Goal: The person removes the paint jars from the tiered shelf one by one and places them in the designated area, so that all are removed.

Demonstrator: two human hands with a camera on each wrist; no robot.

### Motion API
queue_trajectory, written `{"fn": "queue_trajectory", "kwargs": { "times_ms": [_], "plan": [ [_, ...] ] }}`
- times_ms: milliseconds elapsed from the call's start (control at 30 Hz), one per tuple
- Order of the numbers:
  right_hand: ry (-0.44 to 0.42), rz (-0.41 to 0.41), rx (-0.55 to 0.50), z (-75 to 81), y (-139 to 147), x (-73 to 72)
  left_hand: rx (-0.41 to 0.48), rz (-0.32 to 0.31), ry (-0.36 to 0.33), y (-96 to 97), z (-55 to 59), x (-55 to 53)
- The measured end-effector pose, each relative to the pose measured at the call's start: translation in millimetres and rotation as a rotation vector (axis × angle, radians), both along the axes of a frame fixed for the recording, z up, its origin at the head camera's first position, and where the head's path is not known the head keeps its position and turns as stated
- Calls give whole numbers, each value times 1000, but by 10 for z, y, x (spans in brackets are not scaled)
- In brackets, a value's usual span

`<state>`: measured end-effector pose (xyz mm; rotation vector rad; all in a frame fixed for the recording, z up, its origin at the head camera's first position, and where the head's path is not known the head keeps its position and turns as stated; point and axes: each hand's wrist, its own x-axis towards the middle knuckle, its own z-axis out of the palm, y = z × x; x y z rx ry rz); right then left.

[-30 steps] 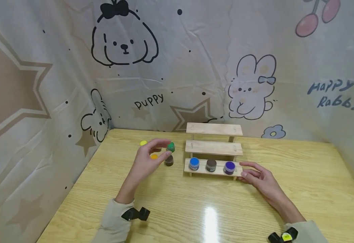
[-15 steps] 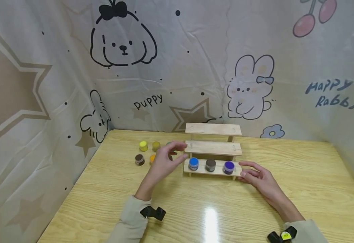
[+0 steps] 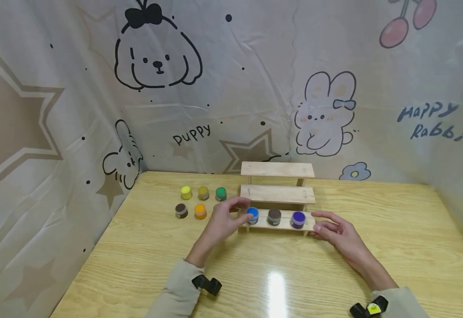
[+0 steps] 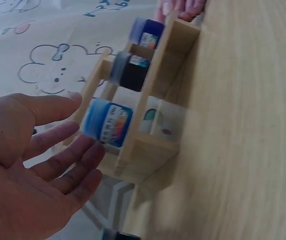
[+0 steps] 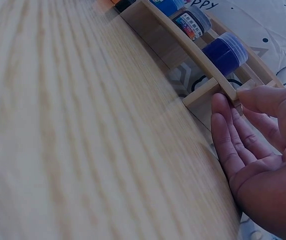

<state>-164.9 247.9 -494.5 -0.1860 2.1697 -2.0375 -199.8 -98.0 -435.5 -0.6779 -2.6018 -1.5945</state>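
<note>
Blue jar [image 3: 253, 213] is seated upright at the left end of the lowest tier of the wooden stand [image 3: 276, 193]. On that tier, dark jar [image 3: 274, 217] is placed mid-board, purple jar [image 3: 298, 219] toward the right end. Left hand [image 3: 225, 221] is held at the stand's left end, thumb and fingers parted about the blue jar; no grip is seen, and whether contact is made can't be told, wrist view blurred. Right hand [image 3: 342, 236]: the stand's right end is pinched between thumb and fingers. Five loose jars are set left of the stand: yellow jar [image 3: 186, 192], olive jar [image 3: 203, 193], green jar [image 3: 221, 194], brown jar [image 3: 181, 210], orange jar [image 3: 200, 211].

Step in hand judged as jar placing or adjusting on the stand. Best done with the stand steadied by the right hand, the blue jar touched lightly near its lid, its base set flat on the board, the dark jar not nudged.
</note>
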Motion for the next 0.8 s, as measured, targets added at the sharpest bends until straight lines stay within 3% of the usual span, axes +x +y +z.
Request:
{"fn": "queue_trajectory", "kwargs": {
  "times_ms": [367,800],
  "plan": [
    [-8,-4,2,-1,8,1,-40,35,-59,101,-95,30],
    [7,5,-1,12,-1,-1,-31,56,-22,81,-113,48]
  ]
}}
